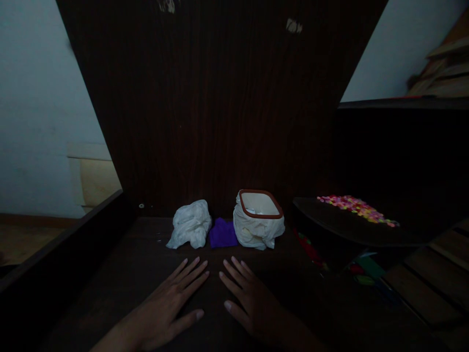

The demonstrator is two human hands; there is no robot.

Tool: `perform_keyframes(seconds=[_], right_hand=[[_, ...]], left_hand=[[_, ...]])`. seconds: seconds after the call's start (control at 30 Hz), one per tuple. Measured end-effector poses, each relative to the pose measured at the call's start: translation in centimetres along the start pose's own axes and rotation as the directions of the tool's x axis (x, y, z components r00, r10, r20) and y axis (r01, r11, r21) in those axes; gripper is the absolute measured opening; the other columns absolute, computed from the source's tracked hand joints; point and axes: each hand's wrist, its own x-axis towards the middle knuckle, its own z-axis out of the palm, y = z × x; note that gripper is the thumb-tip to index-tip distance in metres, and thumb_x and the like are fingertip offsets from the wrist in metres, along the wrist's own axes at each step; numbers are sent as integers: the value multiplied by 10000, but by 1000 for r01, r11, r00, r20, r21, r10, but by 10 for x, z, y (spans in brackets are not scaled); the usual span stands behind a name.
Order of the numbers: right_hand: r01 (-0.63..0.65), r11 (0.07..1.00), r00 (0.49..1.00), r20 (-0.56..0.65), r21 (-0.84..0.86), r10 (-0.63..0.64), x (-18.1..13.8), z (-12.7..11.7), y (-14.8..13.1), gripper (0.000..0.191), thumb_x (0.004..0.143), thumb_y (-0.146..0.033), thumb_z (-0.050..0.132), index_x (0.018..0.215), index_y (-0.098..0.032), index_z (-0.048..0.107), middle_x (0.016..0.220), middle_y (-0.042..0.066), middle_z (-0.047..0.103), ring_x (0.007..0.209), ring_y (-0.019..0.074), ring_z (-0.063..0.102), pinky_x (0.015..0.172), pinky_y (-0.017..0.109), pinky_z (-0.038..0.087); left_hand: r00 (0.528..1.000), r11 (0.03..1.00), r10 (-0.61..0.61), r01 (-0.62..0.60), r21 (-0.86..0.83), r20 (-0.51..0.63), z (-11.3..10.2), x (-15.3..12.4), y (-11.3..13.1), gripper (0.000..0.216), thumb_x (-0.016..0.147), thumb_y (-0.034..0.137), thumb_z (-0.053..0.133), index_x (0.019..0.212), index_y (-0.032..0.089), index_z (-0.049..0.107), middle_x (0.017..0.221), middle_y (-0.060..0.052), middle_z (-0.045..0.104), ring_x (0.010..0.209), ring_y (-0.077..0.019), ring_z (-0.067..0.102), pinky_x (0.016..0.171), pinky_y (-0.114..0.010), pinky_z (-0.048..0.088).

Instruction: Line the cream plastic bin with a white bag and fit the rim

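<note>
Near the purple cloth [223, 233], resting left hand [174, 296] and right hand [252, 299], spread. Likely soft, light; pinchable by an edge.

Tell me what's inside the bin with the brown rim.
Inside the bin, pale inner walls show, with something whitish by the near edge, too dim to identify. The near side covers the bottom, so anything there can't be seen.
</note>
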Motion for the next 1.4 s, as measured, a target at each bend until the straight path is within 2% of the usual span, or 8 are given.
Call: perform_keyframes(seconds=[0.23,0.4,0.53,0.7,0.93,1.1,1.23,1.4], right_hand=[[1,1000,1000,12,-7,-1,1,-2,-1,582,1075,-407,385,1607,-181,314,1687,107,181,1570,330,124,1246,602,216],[10,1000,1000,-22,-1,-10,0,0,0,582,1062,-385,436,1603,-196,327,1684,104,200,1566,331,149,1241,599,237],[19,1000,999,-36,-10,-19,-1,2,1,584,1062,-373,440,1603,-189,324,1681,109,203,1565,331,155,1240,594,249],[29,999,997,-64,-23,-30,-2,4,2,582,1059,-369,454,1598,-187,336,1680,110,210,1567,325,152,1243,585,251],[21,1000,999,-43,-15,-22,-1,1,-1,578,1052,-357,468,1587,-168,359,1670,125,234,1562,332,176,1238,592,256],[17,1000,999,-41,-26,-18,-1,1,-1,574,1057,-364,456,1588,-169,357,1671,123,229,1560,338,175,1237,595,254],[43,999,995,-83,-28,-45,-2,2,0,580,1047,-359,483,1586,-177,365,1667,124,235,1557,337,190,1236,584,269],[45,998,995,-83,-37,-47,-2,5,1,587,1044,-343,488,1591,-178,352,1672,119,228,1560,334,179,1234,584,274]], left_hand=[[1000,1000,-4,4,9,-6,2,-2,-1,723,1022,493,539,1622,371,153,1681,-33,247,1529,-350,298,1209,-595,364],[1000,1000,-11,11,-4,-11,3,-3,-2,723,1014,480,561,1620,357,185,1675,-50,254,1523,-360,298,1189,-583,395],[1000,1000,-22,22,-9,11,0,-2,1,731,1015,489,554,1621,372,161,1675,-45,236,1517,-375,297,1179,-621,387],[1000,1000,-8,8,-14,5,0,-1,2,732,1014,478,561,1622,369,167,1676,-41,245,1523,-364,288,1195,-602,375],[998,999,-31,31,12,46,-1,0,3,729,1022,505,531,1626,357,149,1676,-56,219,1522,-381,275,1179,-633,380],[999,1000,-19,18,9,34,-3,1,3,726,1021,495,541,1623,363,157,1674,-48,234,1518,-368,296,1188,-612,379],[1000,1000,-7,7,-1,3,-3,0,3,746,1010,474,574,1621,372,158,1670,-48,247,1516,-361,301,1194,-597,374],[1000,1000,-13,13,-1,22,-2,0,3,743,1012,476,567,1622,371,155,1669,-48,250,1514,-369,290,1187,-617,359]])
